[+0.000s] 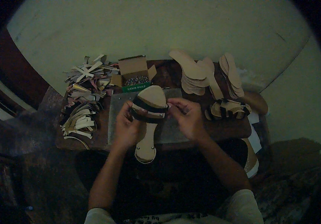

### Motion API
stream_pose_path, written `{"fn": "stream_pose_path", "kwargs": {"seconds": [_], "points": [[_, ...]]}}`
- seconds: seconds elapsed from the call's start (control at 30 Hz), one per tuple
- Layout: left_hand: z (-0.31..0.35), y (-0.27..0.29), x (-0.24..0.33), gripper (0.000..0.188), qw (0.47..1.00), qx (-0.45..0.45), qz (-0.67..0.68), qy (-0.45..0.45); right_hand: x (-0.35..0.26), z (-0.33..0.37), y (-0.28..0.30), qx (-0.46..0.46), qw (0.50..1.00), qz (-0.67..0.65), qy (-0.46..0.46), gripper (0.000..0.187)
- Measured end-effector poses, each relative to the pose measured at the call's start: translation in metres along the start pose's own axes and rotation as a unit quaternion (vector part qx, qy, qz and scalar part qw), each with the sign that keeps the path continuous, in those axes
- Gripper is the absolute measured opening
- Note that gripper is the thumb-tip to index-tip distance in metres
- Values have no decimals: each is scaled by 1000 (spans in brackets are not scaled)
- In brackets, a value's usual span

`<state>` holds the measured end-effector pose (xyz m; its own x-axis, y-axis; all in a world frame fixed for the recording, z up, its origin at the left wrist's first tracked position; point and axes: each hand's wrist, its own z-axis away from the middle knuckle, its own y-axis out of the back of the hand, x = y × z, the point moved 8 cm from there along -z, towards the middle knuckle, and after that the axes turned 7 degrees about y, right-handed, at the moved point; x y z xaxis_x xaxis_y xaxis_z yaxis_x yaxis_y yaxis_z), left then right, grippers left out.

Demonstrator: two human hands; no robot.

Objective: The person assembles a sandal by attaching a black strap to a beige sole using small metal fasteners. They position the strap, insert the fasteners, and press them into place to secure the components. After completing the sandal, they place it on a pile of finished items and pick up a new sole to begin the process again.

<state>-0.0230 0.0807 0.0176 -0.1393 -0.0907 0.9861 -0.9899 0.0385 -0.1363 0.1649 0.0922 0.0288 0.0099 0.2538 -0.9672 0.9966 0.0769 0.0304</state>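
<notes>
My left hand (126,125) grips a tan sandal sole (149,123) by its left edge, at the dark straps (149,108) that cross its front. The sole lies lengthwise above a grey slab (115,119), toe away from me, heel toward me. My right hand (186,117) holds the strap end at the sole's right edge, fingers pinched on it.
A low dark wooden bench (227,128) carries the slab. An open cardboard box of small nails (136,74) stands behind it. Piles of cut straps (84,97) lie at the left. Stacks of tan soles (194,72) and strapped pieces (227,109) lie at the right.
</notes>
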Motion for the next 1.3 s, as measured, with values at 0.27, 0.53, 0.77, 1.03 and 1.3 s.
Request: {"fn": "stream_pose_path", "kwargs": {"seconds": [0.27, 0.53, 0.77, 1.03, 1.3], "points": [[6, -7, 12, 17, 999, -8, -15, -49, -15, 1, 4, 15, 999, -8, 33, 19], [1, -8, 0, 19, 1000, -5, 4, -3, -8, -2, 7, 4, 999, 21, 42, 18], [2, 1, -5, 16, 997, 26, -48, 60, -16, -9, 16, -21, 999, 24, 41, 16], [11, -6, -25, 19, 978, -43, -39, 203, 11, -11, 7, -193, 978, 79, -11, 22], [17, -7, -5, 24, 966, -85, -106, 220, 40, -3, -2, -292, 943, 10, -158, 30]]}}
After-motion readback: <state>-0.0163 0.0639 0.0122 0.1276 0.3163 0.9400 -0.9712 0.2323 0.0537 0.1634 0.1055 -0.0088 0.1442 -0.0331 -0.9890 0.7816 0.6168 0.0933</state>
